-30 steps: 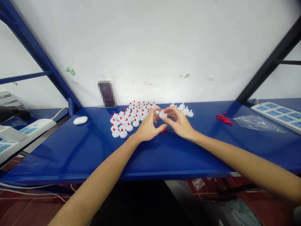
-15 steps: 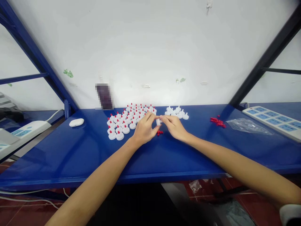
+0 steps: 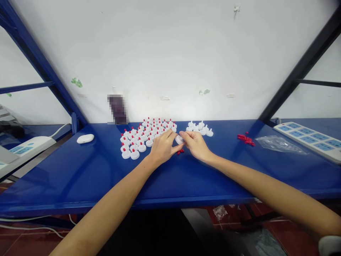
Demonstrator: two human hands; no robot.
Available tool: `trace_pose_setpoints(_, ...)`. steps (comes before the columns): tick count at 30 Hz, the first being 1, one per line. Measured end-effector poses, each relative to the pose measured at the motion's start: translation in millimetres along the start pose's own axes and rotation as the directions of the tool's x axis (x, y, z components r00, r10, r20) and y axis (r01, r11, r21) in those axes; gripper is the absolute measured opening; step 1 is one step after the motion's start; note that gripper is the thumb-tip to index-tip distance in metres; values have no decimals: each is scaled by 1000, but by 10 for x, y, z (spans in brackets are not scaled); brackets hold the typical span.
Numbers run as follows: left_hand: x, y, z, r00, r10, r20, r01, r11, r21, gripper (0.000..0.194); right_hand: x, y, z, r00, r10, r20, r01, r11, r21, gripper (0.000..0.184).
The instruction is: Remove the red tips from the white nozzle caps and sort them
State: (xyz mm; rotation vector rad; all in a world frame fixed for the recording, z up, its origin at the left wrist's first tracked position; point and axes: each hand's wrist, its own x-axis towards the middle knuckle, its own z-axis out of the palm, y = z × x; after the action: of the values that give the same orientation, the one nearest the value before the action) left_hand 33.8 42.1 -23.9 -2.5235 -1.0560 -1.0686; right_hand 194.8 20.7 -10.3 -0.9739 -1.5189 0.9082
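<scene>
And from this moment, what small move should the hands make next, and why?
Perhaps lift the right hand clear while the left hand holds the round white plastic cap, to check how its top end looks: the right hand seems to hide it, whereas the upright white round caps on the left openly show small red plastic tips.

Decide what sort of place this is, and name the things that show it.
Probably a small-parts workshop, though one view cannot settle it: a blue workbench bears many red-tipped white nozzle caps and a pile of loose red tips.
</scene>
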Motion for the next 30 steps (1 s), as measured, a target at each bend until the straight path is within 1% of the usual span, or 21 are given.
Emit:
trace_pose_setpoints(3, -5, 18, -13, 994, -14, 106, 17, 1000, -25, 30, -12, -9, 16, 1000, 3, 12, -3, 1000, -7, 52)
trace_pose_setpoints(5, -5, 27, -18, 986, -18, 163, 32, 996, -80, 32, -14, -10, 23, 1000, 15, 26, -15, 1000, 2, 51)
trace_pose_setpoints(8, 4, 26, -14, 978, -18, 208, 64, 974, -218, 31, -2, 4, 16, 999, 20, 45, -20, 1000, 8, 49)
trace_pose_setpoints(10, 14, 19, -7, 973, -15, 231, 98, 931, -351, 31, 10, 14, 6, 999, 7, 51, -7, 1000, 0, 48)
trace_pose_setpoints(12, 27, 11, -2, 962, -12, 272, 158, 838, -522, 36, 17, 15, 4, 998, -15, 59, 15, 1000, -2, 49)
trace_pose_setpoints(14, 41, 5, 1, 950, -24, 313, 239, 701, -672, 41, 15, 7, 16, 997, -45, 65, 45, 999, 6, 49)
trace_pose_setpoints(17, 67, 4, 7, 937, -79, 339, 329, 520, -788, 46, -17, -7, 52, 991, -126, 54, 126, 992, -4, 48)
trace_pose_setpoints(19, 85, 11, 12, 922, -106, 373, 384, 393, -836, 48, -50, -8, 72, 979, -203, 33, 204, 977, -63, 46)
trace_pose_setpoints(21, 101, 25, 12, 892, -90, 443, 452, 220, -864, 51, -83, -3, 76, 954, -299, 28, 300, 940, -162, 42)
trace_pose_setpoints(23, 113, 38, 0, 858, -24, 513, 513, 54, -857, 54, -100, 6, 59, 905, -421, 62, 421, 867, -267, 36)
trace_pose_setpoints(24, 116, 41, -10, 846, 10, 534, 534, -2, -846, 56, -99, 11, 44, 870, -485, 91, 488, 816, -310, 33)
trace_pose_setpoints(25, 118, 41, -21, 838, 32, 545, 546, -33, -837, 57, -93, 14, 24, 830, -543, 128, 551, 761, -343, 28)
trace_pose_setpoints(26, 119, 37, -31, 838, 30, 545, 545, -43, -837, 58, -80, 15, 1, 789, -591, 168, 607, 705, -366, 24)
trace_pose_setpoints(28, 114, 14, -40, 860, -39, 508, 508, -11, -861, 60, -46, 6, -48, 723, -641, 257, 683, 610, -401, 15)
trace_pose_setpoints(29, 109, -3, -39, 873, -85, 480, 483, 27, -875, 60, -28, -3, -71, 705, -641, 303, 702, 575, -420, 13)
trace_pose_setpoints(30, 104, -21, -35, 884, -127, 451, 462, 73, -884, 59, -12, -15, -91, 697, -627, 347, 712, 547, -441, 12)
